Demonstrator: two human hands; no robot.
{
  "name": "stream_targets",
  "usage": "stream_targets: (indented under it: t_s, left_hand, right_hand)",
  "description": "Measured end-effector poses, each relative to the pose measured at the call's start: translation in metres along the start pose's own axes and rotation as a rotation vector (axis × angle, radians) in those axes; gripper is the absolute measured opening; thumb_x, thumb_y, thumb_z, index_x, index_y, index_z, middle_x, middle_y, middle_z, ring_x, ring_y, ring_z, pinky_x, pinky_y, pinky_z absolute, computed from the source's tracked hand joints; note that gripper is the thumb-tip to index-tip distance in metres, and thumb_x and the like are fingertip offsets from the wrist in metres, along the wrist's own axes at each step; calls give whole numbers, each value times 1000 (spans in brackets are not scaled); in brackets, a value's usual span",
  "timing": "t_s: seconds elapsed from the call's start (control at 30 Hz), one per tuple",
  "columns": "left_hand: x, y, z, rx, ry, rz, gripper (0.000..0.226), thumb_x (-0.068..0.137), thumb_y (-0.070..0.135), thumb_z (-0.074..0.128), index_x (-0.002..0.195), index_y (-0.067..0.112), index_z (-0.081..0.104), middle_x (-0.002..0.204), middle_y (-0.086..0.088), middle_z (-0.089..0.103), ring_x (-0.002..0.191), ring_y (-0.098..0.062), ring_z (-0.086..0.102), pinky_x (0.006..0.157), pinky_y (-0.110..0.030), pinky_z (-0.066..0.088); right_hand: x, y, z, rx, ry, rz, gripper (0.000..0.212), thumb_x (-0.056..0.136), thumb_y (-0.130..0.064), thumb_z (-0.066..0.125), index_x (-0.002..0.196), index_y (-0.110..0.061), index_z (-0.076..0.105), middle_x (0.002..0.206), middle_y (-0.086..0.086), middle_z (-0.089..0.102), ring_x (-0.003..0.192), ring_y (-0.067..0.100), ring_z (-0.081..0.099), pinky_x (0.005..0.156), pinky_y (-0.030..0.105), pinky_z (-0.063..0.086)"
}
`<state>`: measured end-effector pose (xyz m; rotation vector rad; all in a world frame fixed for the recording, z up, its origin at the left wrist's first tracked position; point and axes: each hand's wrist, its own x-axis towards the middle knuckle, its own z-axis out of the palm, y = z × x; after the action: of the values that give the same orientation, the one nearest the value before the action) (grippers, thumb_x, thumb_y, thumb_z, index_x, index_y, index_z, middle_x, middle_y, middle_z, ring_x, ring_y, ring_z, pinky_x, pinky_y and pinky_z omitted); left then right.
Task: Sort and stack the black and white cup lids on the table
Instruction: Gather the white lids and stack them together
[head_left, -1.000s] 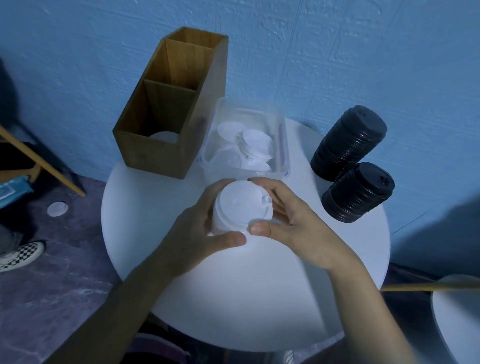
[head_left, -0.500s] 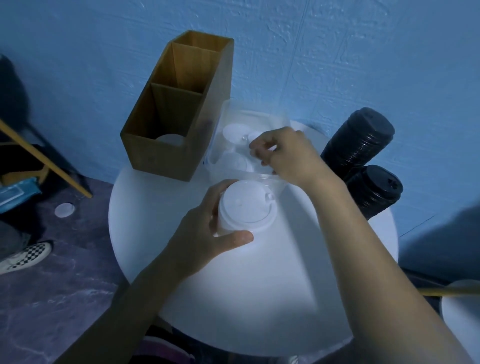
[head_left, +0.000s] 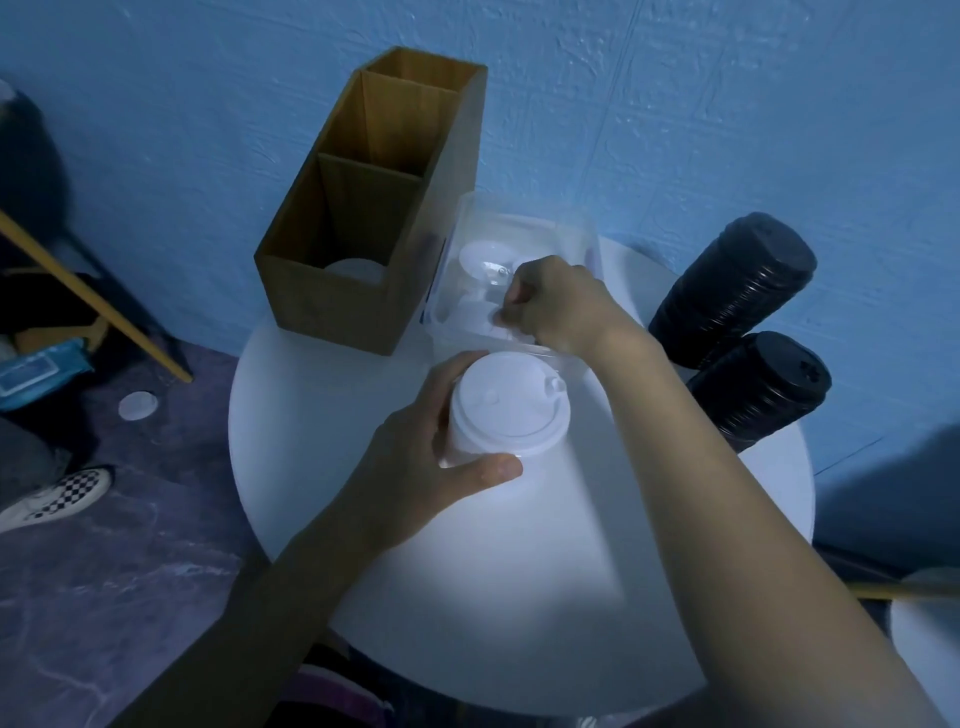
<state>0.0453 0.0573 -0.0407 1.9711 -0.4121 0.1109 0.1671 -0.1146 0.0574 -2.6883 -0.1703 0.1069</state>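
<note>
A stack of white lids (head_left: 506, 410) is gripped round its side by the left hand (head_left: 426, 457) on the round white worktop (head_left: 467, 597). The right hand (head_left: 558, 306) is held inside the clear plastic container (head_left: 571, 228), with its fingers curled at the loose white lids (head_left: 480, 257); whether one is pinched cannot be told. A two-compartment wooden box (head_left: 332, 312) is set just beside the container, with a white lid (head_left: 353, 270) in its near compartment. Two stacks of black lids (head_left: 732, 291) are seen near the worktop's right edge.

Divided box (head_left: 332, 306) sits back left on the table (head_left: 519, 597), with the tub (head_left: 589, 234) just right of it. Right hand (head_left: 556, 306) is down in the tub among loose lids (head_left: 480, 257). In front of the tub, left hand (head_left: 415, 467) holds a lid stack (head_left: 506, 410). Far right, the rear tipped stack (head_left: 727, 291) lies behind the front tipped stack (head_left: 763, 389).
</note>
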Motion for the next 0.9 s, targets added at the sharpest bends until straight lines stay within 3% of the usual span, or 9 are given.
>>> stream_targets:
  t_s: [0.1, 0.27, 0.33, 0.4, 0.5, 0.63, 0.8, 0.9]
  left_hand:
    - [1, 0, 0, 22, 6, 14, 84, 69, 60, 78, 140, 59, 32, 137, 37, 49, 125, 2, 54, 99, -42, 57]
    - [2, -1, -1, 10, -9, 26, 84, 72, 60, 77, 144, 54, 33, 140, 32, 49, 129, -4, 54, 102, -43, 56]
    - [2, -2, -1, 18, -7, 50, 82, 74, 60, 76, 143, 55, 32, 141, 31, 49, 129, -4, 54, 101, -42, 56]
    - [2, -4, -1, 32, -2, 62, 83, 74, 60, 77, 143, 55, 31, 141, 32, 48, 129, -3, 54, 100, -39, 57]
    - [2, -6, -1, 32, -6, 61, 84, 74, 59, 78, 144, 54, 32, 141, 32, 48, 129, -1, 53, 101, -35, 56]
    - [2, -4, 0, 19, -12, 46, 85, 73, 59, 78, 144, 54, 31, 140, 35, 48, 128, 2, 52, 102, -32, 55]
    - [0, -2, 1, 8, -13, 37, 85, 71, 62, 76, 143, 56, 31, 138, 36, 48, 127, 1, 53, 102, -30, 54]
    - [1, 0, 2, 36, 8, 47, 83, 70, 68, 74, 139, 63, 28, 134, 43, 48, 122, 10, 54, 98, -23, 53]
  right_hand:
    - [-2, -2, 2, 75, 20, -15, 18, 84, -29, 77, 80, -23, 60, 80, 3, 73, 82, 24, 68, 79, 36, 56]
    - [-5, 0, -1, 210, -31, -44, 23, 90, -25, 72, 111, -27, 64, 87, 0, 72, 79, 22, 71, 88, 39, 58]
    - [-7, 3, -6, 241, 16, -43, 30, 94, -25, 67, 124, -24, 64, 88, -2, 69, 80, 21, 72, 93, 39, 56]
    - [-11, 7, -13, 291, 72, -43, 29, 95, -25, 65, 124, -24, 66, 84, -5, 67, 78, 21, 74, 95, 40, 55]
    - [-24, 14, -22, 443, 104, -64, 26, 96, -22, 65, 121, -23, 69, 83, -2, 64, 73, 18, 72, 89, 42, 60]
    - [-53, 17, -38, 651, 136, -116, 31, 98, -12, 64, 129, -19, 67, 87, 1, 57, 72, 10, 60, 74, 25, 58]
    - [-95, 23, -40, 816, 46, -96, 43, 101, -4, 59, 136, -29, 63, 98, 8, 51, 72, 16, 63, 76, 25, 60]
    - [-113, 27, -28, 820, 28, -50, 50, 101, -2, 54, 140, -33, 60, 106, 3, 51, 66, 7, 63, 72, 24, 59]
